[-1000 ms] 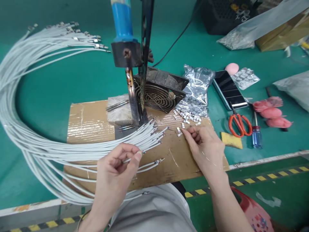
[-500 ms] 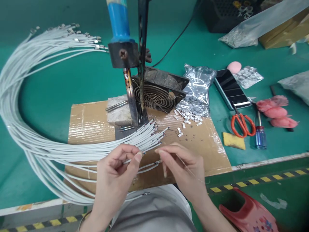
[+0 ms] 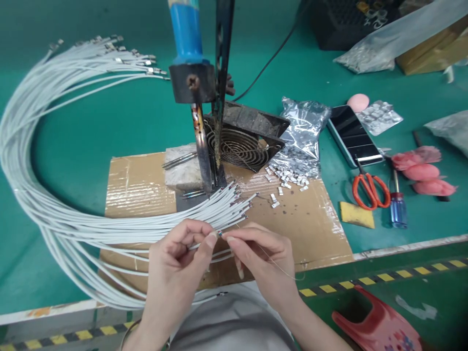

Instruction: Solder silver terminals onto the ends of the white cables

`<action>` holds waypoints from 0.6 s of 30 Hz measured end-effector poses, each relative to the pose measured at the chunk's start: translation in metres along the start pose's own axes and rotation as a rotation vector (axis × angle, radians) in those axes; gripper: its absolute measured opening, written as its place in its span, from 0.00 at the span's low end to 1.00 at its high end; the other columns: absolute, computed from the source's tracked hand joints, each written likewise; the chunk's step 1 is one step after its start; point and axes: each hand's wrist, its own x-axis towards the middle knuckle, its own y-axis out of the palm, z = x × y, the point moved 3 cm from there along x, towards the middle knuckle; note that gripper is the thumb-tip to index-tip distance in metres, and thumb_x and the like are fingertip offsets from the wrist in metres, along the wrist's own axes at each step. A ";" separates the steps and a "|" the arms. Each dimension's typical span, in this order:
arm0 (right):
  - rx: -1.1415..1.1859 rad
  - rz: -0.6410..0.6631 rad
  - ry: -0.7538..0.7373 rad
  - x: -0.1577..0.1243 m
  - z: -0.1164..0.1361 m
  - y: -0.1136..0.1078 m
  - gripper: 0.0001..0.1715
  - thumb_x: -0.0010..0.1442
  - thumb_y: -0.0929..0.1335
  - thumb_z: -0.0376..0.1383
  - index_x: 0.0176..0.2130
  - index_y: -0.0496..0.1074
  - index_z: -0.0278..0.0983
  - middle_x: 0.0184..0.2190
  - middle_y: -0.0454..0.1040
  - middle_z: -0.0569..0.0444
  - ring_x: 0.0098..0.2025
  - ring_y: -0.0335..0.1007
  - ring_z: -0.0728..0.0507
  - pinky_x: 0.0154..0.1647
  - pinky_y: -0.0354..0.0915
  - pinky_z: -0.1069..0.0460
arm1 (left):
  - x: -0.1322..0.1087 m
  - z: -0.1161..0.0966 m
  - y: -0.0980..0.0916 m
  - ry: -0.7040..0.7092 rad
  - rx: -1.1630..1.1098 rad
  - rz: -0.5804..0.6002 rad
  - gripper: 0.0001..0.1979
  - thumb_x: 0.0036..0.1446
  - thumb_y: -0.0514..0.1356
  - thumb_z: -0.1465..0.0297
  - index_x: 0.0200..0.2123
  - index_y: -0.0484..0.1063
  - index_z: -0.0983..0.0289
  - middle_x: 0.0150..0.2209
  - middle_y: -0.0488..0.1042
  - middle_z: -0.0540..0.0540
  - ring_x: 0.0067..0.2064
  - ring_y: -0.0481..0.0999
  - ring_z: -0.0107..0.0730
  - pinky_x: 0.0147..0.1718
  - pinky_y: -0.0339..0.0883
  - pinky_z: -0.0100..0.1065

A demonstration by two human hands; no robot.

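Observation:
My left hand [image 3: 179, 265] pinches the end of one white cable [image 3: 199, 243] from the big looped bundle of white cables [image 3: 44, 214]. My right hand [image 3: 261, 261] meets it at the cable tip, thumb and forefinger pinched on a small metal piece too tiny to make out, with a thin wire trailing from the hand. Both hands hover over the front of a cardboard sheet [image 3: 135, 187]. A scatter of small metal terminals [image 3: 288, 175] lies on the cardboard to the right, spilling from a silver bag [image 3: 303, 122].
A soldering iron with a blue handle [image 3: 188, 53] stands in a stand in front of a black fan [image 3: 241, 141]. To the right lie a phone [image 3: 353, 136], orange scissors [image 3: 369, 187], a screwdriver [image 3: 398, 207], a yellow sponge [image 3: 356, 214] and pink finger cots [image 3: 424, 170].
My right hand left the terminals on the cardboard and came left to the cable tip in my left hand. The left hand kept its pinch on the cable.

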 end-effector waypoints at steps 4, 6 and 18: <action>-0.043 -0.004 -0.050 -0.002 0.000 0.001 0.08 0.65 0.80 0.35 0.41 0.92 0.50 0.27 0.82 0.55 0.19 0.70 0.52 0.17 0.69 0.58 | 0.001 0.002 -0.002 0.001 -0.008 0.016 0.07 0.49 0.74 0.67 0.28 0.81 0.63 0.21 0.68 0.45 0.24 0.57 0.22 0.24 0.50 0.23; -0.083 -0.009 -0.076 -0.002 0.000 0.000 0.09 0.66 0.79 0.34 0.42 0.92 0.50 0.27 0.83 0.55 0.19 0.71 0.51 0.17 0.69 0.58 | 0.001 0.002 -0.002 0.000 -0.007 0.031 0.07 0.49 0.74 0.67 0.28 0.81 0.63 0.21 0.67 0.45 0.23 0.57 0.22 0.23 0.50 0.24; -0.356 0.012 -0.509 -0.007 0.010 0.001 0.27 0.66 0.77 0.26 0.56 0.88 0.54 0.30 0.86 0.54 0.24 0.76 0.46 0.25 0.76 0.51 | 0.000 0.002 -0.003 -0.042 -0.047 0.056 0.07 0.49 0.75 0.68 0.28 0.81 0.63 0.22 0.70 0.46 0.24 0.60 0.22 0.24 0.55 0.22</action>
